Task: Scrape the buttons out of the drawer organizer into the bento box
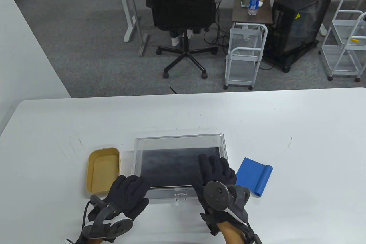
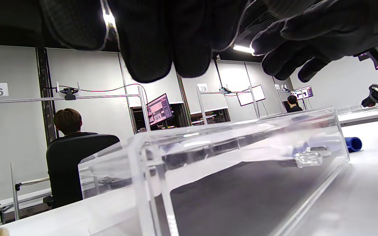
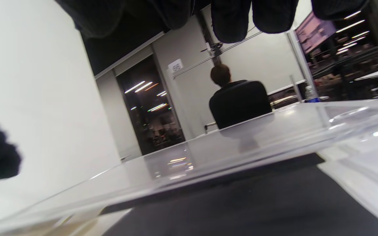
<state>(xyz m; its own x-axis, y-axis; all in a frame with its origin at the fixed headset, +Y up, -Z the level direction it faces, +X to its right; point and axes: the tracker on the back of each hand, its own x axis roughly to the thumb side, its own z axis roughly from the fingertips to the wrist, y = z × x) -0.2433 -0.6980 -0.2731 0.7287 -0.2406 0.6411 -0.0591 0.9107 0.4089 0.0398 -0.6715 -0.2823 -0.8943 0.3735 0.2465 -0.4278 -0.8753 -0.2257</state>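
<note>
A clear drawer organizer (image 1: 180, 136) with a dark liner lies in the middle of the table. No buttons show in it. A tan bento box (image 1: 103, 152) stands open just left of it. My left hand (image 1: 134, 182) is open at the organizer's front left corner; in the left wrist view its fingers (image 2: 149, 49) hang above that corner (image 2: 143, 144). My right hand (image 1: 213, 164) reaches over the front right rim, fingers stretched flat over the liner. In the right wrist view its fingers (image 3: 231, 19) hang above the organizer (image 3: 241, 141). Both hands hold nothing.
A blue scraper-like sheet with a rolled edge (image 1: 254, 175) lies right of the organizer, close to my right hand; it also shows in the left wrist view (image 2: 353, 144). A small clear handle (image 1: 180, 196) sits on the organizer's front wall.
</note>
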